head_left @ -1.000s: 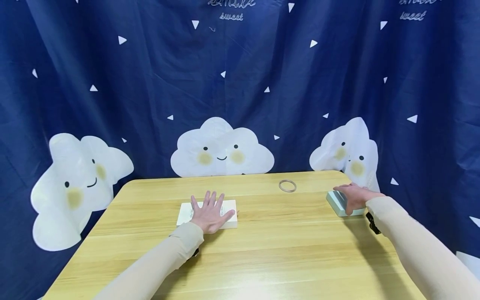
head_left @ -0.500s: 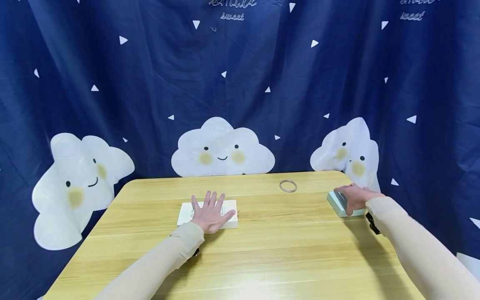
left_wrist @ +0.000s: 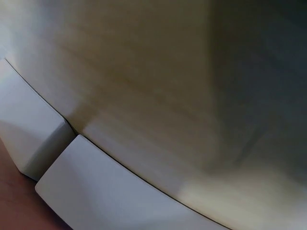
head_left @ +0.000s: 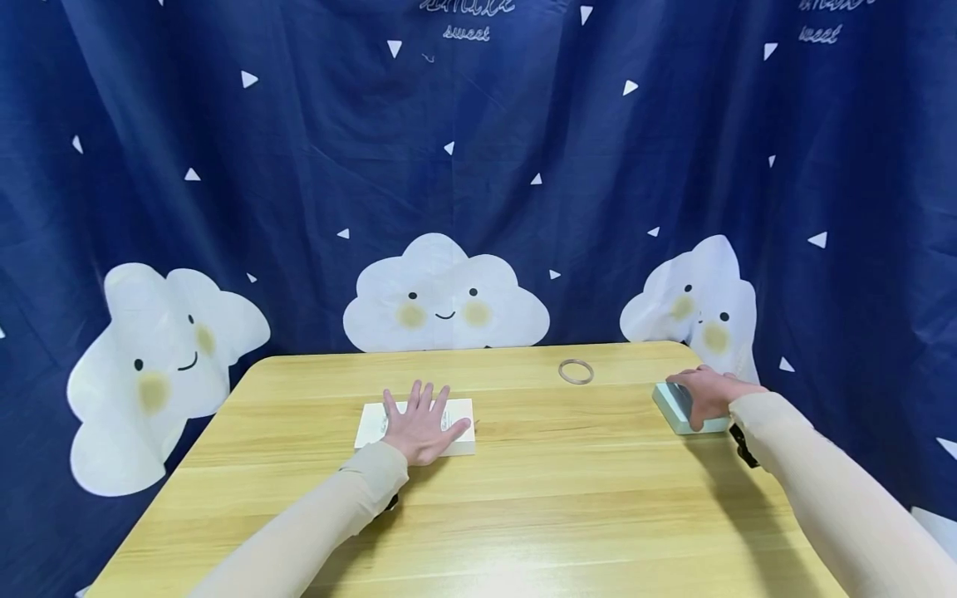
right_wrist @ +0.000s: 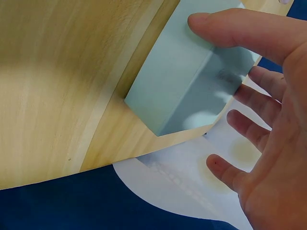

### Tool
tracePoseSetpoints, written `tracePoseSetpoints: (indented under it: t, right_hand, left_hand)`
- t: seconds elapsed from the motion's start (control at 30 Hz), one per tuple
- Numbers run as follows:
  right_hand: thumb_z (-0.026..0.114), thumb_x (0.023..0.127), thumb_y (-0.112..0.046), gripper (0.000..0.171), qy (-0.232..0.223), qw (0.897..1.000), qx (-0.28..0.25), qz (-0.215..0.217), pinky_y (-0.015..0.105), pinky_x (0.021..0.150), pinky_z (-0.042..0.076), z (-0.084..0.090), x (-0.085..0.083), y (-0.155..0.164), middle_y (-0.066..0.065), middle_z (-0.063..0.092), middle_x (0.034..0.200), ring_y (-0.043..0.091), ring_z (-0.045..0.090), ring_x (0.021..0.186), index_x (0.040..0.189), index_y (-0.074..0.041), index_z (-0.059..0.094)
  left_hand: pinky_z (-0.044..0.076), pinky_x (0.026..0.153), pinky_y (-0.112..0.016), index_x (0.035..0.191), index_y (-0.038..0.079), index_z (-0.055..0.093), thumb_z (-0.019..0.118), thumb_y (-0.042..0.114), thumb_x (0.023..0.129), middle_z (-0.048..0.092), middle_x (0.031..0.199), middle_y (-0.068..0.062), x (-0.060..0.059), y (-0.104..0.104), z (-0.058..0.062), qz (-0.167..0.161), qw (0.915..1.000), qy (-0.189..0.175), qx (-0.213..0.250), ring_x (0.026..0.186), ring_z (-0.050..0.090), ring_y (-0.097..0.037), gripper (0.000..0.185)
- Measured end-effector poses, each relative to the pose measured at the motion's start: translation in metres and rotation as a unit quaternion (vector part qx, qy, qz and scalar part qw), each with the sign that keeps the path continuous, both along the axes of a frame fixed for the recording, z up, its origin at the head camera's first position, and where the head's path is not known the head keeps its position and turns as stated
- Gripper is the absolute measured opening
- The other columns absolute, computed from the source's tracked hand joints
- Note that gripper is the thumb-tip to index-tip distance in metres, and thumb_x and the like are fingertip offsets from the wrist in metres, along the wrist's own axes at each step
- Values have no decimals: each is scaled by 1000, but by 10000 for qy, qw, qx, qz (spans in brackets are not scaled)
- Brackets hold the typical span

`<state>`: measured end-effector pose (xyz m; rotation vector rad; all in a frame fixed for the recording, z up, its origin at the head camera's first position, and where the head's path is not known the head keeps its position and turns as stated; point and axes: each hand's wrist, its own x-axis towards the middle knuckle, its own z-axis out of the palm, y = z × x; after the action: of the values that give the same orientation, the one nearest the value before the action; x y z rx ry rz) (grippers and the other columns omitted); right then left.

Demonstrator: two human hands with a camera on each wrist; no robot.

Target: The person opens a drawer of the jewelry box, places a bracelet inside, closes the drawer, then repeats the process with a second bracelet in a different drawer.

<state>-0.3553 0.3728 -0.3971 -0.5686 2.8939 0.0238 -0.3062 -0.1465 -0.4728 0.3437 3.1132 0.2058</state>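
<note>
My left hand lies flat on the white box; my right hand loosely clasps the pale green box.

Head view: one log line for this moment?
left hand: flat on white box | right hand: grips pale blue box at table edge | ring: untouched

A wooden table is standing in front of a dark blue curtain — the cloth is hanging in folds, showing small white triangles and three smiling white clouds. A thin ring is lying flat near the table's far edge — apart from everything else.
</note>
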Motion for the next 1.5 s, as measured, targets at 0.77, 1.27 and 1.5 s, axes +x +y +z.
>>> tracePoseSetpoints:
  t: [0.77,1.27,1.5]
  right_hand:
    - [89,57,-17,92,-260,9994,-83,-223,44,67,45,4,1,-3,14,64,107,30,49,92,140,-3,53]
    - [88,56,-19,90,-20,9998,-174,8,39,68,41,4,2,-8,15,63,115,26,50,92,139,-6,55]
    - [89,56,-22,91,43,9996,-240,155,40,68,42,9,5,-17,14,63,117,26,50,93,139,-6,56]
  left_hand:
    - [-9,110,-79,162,17,24,24,77,96,24,166,-18,5,3,9,-26,10000,29,12,156,10,-38,89]
    - [-7,110,-79,162,17,22,23,77,96,23,166,-18,5,2,8,0,10000,-10,-49,156,9,-38,89]
    - [-7,110,-79,161,16,25,25,75,97,26,165,-19,7,3,9,-4,10000,67,31,155,12,-39,87]
